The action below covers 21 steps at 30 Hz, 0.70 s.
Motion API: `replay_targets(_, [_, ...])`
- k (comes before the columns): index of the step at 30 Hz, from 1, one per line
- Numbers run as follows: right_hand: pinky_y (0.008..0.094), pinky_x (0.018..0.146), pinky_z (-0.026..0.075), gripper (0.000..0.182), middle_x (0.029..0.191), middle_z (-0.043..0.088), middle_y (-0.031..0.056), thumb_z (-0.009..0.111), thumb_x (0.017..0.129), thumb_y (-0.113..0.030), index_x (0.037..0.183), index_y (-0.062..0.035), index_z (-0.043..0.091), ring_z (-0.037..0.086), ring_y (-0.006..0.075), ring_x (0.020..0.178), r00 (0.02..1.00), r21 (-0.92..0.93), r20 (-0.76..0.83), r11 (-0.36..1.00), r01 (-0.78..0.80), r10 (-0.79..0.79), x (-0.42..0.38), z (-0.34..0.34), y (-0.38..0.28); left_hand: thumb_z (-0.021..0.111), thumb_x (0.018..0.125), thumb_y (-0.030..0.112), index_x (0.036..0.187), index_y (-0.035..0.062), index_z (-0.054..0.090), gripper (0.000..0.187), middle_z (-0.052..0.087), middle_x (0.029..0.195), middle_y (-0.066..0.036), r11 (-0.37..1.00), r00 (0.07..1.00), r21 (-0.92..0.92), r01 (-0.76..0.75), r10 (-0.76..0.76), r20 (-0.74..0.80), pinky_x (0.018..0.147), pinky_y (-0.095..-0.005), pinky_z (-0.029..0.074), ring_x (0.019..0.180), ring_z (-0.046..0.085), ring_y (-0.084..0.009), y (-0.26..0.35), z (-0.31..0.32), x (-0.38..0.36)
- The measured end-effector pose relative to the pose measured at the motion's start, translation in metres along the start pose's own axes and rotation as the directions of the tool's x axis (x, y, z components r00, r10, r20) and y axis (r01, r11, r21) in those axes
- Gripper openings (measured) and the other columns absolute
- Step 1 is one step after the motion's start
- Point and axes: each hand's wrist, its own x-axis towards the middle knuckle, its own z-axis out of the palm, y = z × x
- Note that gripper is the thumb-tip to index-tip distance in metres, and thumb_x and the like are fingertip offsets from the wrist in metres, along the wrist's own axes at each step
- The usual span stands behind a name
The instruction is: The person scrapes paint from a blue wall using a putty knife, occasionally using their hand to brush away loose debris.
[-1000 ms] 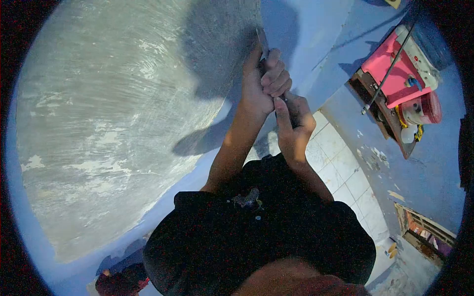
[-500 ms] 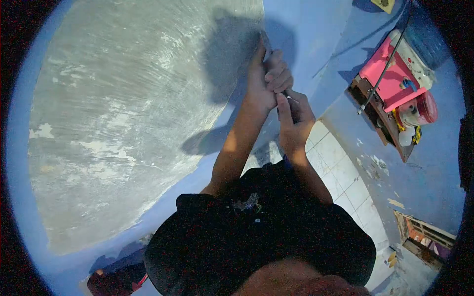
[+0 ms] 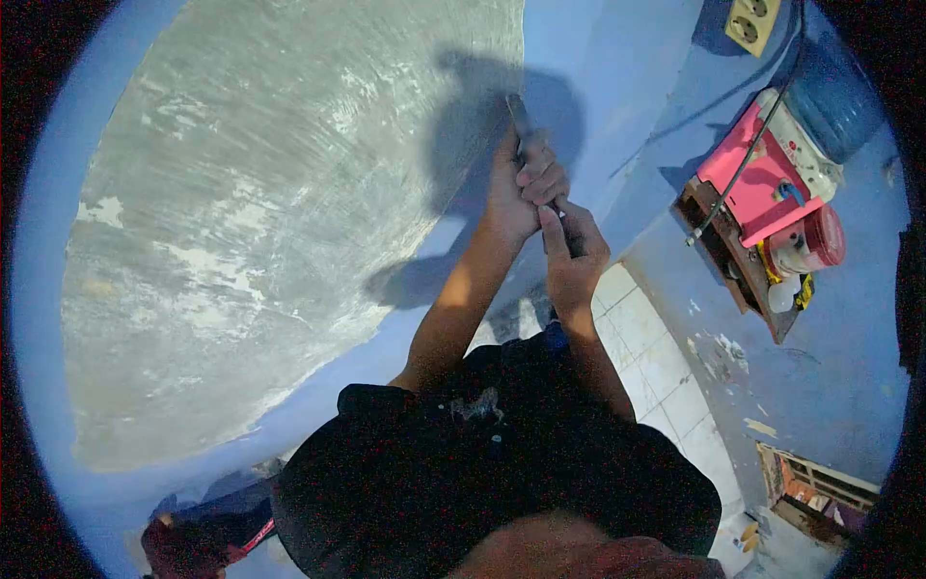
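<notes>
My left hand (image 3: 531, 188) is closed around a narrow flat-bladed tool (image 3: 519, 118), whose greyish blade sticks out past the fingers, tip upward in the view. Just below it, my right hand (image 3: 577, 253) is closed too, thumb and fingers pinching at the tool's lower end beneath the left fist. Most of the handle is hidden inside the fingers. Both hands are in front of a blue wall (image 3: 603, 68), beside a large grey plastered patch (image 3: 260, 222) with whitish scuffs. A dark shadow of the hands and head falls across the patch's edge.
On the right wall hangs a wooden shelf (image 3: 738, 265) with a pink container (image 3: 762, 174), a red-lidded jar (image 3: 815, 239) and a blue water bottle (image 3: 834, 111). A cable (image 3: 762, 130) runs past a socket (image 3: 750, 24). White tiles (image 3: 656, 362) cover the floor. Another person (image 3: 207, 536) is at lower left.
The view has shifted, so the socket shows more fully. More of the tool's blade is visible above my left fist. Both hands keep their grip and appear slightly lower in view.
</notes>
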Motion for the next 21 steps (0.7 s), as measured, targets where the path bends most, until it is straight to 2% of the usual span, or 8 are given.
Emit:
replay_targets(4, [0.0187, 0.050, 0.031, 0.017, 0.068, 0.053, -0.0009, 0.061, 0.088, -0.007, 0.101, 0.0041, 0.060, 0.042, 0.0038, 0.058, 1.000, 0.032, 0.016, 0.999, 0.011, -0.012, 0.000, 0.001, 0.000, 0.033, 0.096, 0.048, 0.073, 0.0105, 0.050, 0.047, 0.034, 0.041, 0.005, 0.999, 0.996, -0.022, 0.030, -0.028, 0.089, 0.032, -0.0220, 0.025, 0.030, 0.027, -0.0069, 0.004, -0.006, 0.005])
replay_targets(6, [0.0189, 0.050, 0.032, 0.018, 0.068, 0.054, 0.0000, 0.061, 0.088, -0.007, 0.101, 0.0042, 0.061, 0.043, 0.0041, 0.057, 1.000, 0.045, 0.012, 0.999, 0.019, -0.019, 0.003, -0.001, 0.002, 0.033, 0.096, 0.049, 0.073, 0.0108, 0.049, 0.048, 0.034, 0.040, 0.005, 0.999, 0.999, -0.029, 0.014, -0.012, 0.051, 0.033, -0.0217, 0.026, 0.030, 0.028, -0.0070, 0.002, -0.004, 0.006])
replay_targets(10, [0.0199, 0.057, 0.039, 0.015, 0.073, 0.058, -0.0004, 0.066, 0.084, -0.011, 0.092, 0.0013, 0.064, 0.046, 0.0044, 0.065, 0.999, 0.006, 0.026, 0.999, -0.042, 0.042, 0.004, -0.016, -0.001, 0.033, 0.095, 0.050, 0.072, 0.0117, 0.049, 0.048, 0.033, 0.039, 0.005, 0.992, 0.996, -0.126, 0.012, -0.001, 0.089, 0.033, -0.0217, 0.027, 0.030, 0.029, -0.0074, -0.007, -0.001, 0.007])
replay_targets(13, [0.0199, 0.057, 0.039, 0.014, 0.072, 0.058, 0.0002, 0.067, 0.083, -0.011, 0.091, 0.0007, 0.064, 0.046, 0.0047, 0.064, 0.998, 0.051, 0.039, 0.998, -0.043, 0.041, 0.008, -0.021, 0.000, 0.032, 0.096, 0.050, 0.070, 0.0120, 0.049, 0.049, 0.033, 0.038, 0.005, 0.997, 0.998, -0.059, -0.058, 0.056, -0.031, 0.031, -0.0224, 0.026, 0.029, 0.027, -0.0078, -0.010, 0.006, 0.009])
replay_targets(15, [0.0201, 0.057, 0.040, 0.014, 0.071, 0.059, 0.0010, 0.068, 0.083, -0.011, 0.091, 0.0000, 0.064, 0.047, 0.0050, 0.064, 1.000, 0.075, 0.018, 0.997, -0.022, 0.021, 0.014, -0.021, 0.007, 0.031, 0.095, 0.050, 0.069, 0.0123, 0.048, 0.050, 0.033, 0.038, 0.005, 0.998, 0.998, -0.037, -0.047, 0.048, 0.042, 0.030, -0.0229, 0.025, 0.028, 0.027, -0.0080, -0.010, 0.002, 0.012])
replay_targets(17, [0.0211, 0.059, 0.042, 0.014, 0.073, 0.061, 0.0027, 0.068, 0.082, -0.011, 0.091, -0.0003, 0.065, 0.049, 0.0056, 0.066, 0.994, 0.061, 0.093, 0.996, -0.059, 0.053, 0.018, -0.027, 0.017, 0.033, 0.095, 0.050, 0.068, 0.0134, 0.047, 0.047, 0.033, 0.037, 0.006, 0.999, 0.994, -0.010, -0.042, 0.043, 0.105, 0.030, -0.0225, 0.025, 0.028, 0.027, -0.0073, -0.008, -0.002, 0.017])
replay_targets(19, [0.0220, 0.059, 0.043, 0.015, 0.075, 0.062, 0.0040, 0.069, 0.081, -0.011, 0.091, -0.0004, 0.065, 0.051, 0.0059, 0.066, 0.990, 0.049, 0.121, 0.996, -0.079, 0.073, 0.018, -0.033, 0.023, 0.037, 0.094, 0.047, 0.068, 0.0153, 0.045, 0.042, 0.033, 0.036, 0.008, 0.999, 0.989, 0.001, -0.047, 0.046, 0.139, 0.032, -0.0212, 0.026, 0.028, 0.028, -0.0058, -0.010, -0.008, 0.017])
replay_targets(21, [0.0227, 0.059, 0.044, 0.016, 0.077, 0.063, 0.0050, 0.070, 0.081, -0.011, 0.091, -0.0002, 0.065, 0.052, 0.0061, 0.067, 0.992, 0.050, 0.112, 0.996, -0.071, 0.065, 0.018, -0.031, 0.023, 0.035, 0.095, 0.046, 0.066, 0.0161, 0.044, 0.042, 0.032, 0.036, 0.008, 0.997, 0.988, 0.051, -0.066, 0.058, 0.142, 0.032, -0.0218, 0.026, 0.028, 0.026, -0.0061, -0.010, -0.009, 0.019])
